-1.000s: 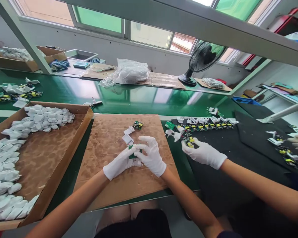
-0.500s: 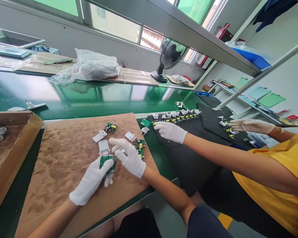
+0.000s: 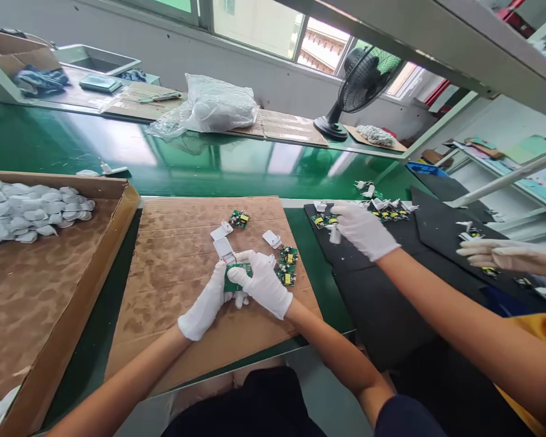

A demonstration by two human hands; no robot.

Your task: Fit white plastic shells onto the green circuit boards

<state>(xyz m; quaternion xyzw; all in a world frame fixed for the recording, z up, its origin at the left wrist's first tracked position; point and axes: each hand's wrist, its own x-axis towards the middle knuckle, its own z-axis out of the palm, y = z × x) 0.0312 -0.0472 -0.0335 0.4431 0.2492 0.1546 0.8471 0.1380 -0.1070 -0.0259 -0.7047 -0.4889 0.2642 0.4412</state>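
The left hand (image 3: 204,306) and right hand (image 3: 266,284) pinch the green board (image 3: 230,286) between them over the cardboard (image 3: 173,261), the white case (image 3: 224,247) just beyond their fingertips. If a lead joins case and board, too small to tell, twisting could strain it; a careless sideways sweep of the right hand could knock the loose boards (image 3: 287,257) beside it.

Windows (image 3: 257,24) (bright with daylight) line the pale wall (image 3: 164,54).
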